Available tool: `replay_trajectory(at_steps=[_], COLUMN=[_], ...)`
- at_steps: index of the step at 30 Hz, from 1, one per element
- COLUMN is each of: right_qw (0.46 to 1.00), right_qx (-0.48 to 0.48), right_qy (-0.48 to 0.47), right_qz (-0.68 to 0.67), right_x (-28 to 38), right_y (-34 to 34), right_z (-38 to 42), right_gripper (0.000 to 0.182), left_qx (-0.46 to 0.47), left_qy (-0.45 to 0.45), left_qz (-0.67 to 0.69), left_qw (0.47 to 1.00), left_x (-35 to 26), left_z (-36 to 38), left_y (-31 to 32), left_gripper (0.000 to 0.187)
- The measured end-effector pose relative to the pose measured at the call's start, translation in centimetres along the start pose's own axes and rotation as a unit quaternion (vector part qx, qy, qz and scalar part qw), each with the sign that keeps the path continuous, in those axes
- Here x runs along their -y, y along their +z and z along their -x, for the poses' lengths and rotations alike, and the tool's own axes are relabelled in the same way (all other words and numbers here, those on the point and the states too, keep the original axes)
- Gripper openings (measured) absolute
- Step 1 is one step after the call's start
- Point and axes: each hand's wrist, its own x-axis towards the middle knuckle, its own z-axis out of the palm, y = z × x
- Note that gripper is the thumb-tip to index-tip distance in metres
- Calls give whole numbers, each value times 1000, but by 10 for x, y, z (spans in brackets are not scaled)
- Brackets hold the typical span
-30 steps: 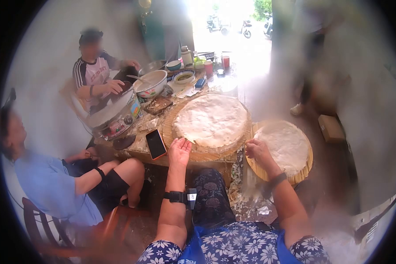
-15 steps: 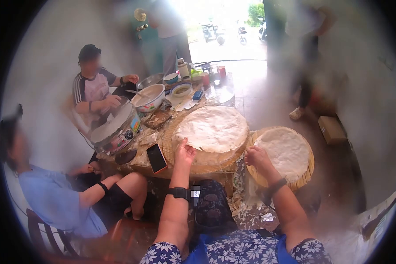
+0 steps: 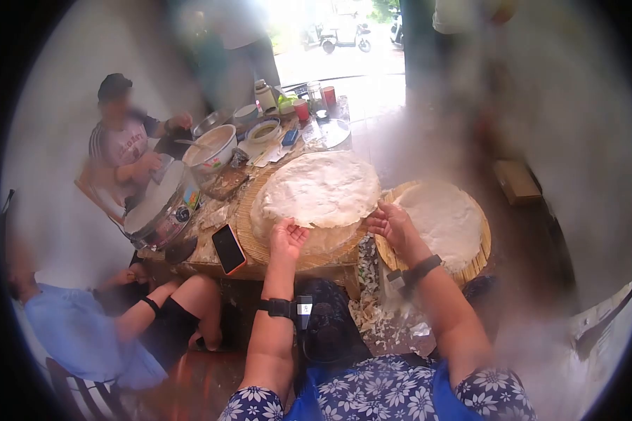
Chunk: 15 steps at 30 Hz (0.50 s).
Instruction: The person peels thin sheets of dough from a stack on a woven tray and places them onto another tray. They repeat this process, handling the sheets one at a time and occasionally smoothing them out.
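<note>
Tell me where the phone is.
In the head view, the phone lies left of centre on the near edge of the table, just left of the larger round mat and the person's left hand.

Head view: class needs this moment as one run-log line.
pale sheet: above larger mat; left hand: holding near edge; right hand: holding right edge

Harsh daylight pours through the open doorway [image 3: 316, 64] at the far side, where a scooter [image 3: 345, 35] stands outside. Pale walls [image 3: 56, 133] flank the room, the right side hazy. Light tiles of floor [image 3: 380, 125] shine near the threshold. A wooden worktop [image 3: 202, 235] stands left of centre, a slatted chair [image 3: 84, 394] near left, a cardboard box [image 3: 517, 182] right.
</note>
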Motion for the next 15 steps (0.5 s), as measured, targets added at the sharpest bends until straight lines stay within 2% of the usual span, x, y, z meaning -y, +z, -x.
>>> replay_trajectory(at_steps=[5, 10, 12, 14, 15], right_qw=[1000, 997, 977, 979, 992], right_qx=[17, 62, 103, 102, 88], right_qy=[6, -39, -116, -107, -60], right_qz=[21, 29, 150, 141, 75], right_x=[0, -10, -38, -46, -37], right_y=[-8, -39, -83, -95, -90], right_z=[-8, 16, -3, -3, 16], right_gripper=[18, 17, 17, 17, 17], left_qx=[-21, -9, -9, -19, -22], left_qy=[-6, 34, 51, 69, 79], left_qz=[10, 52, 66, 73, 78], left_qw=[1000, 998, 996, 995, 994], left_x=[0, 6, 5, 11, 14], left_z=[0, -5, 2, 5, 6], left_y=[-3, -12, -4, 0, 0], left_gripper=[19, 24, 26, 26, 26])
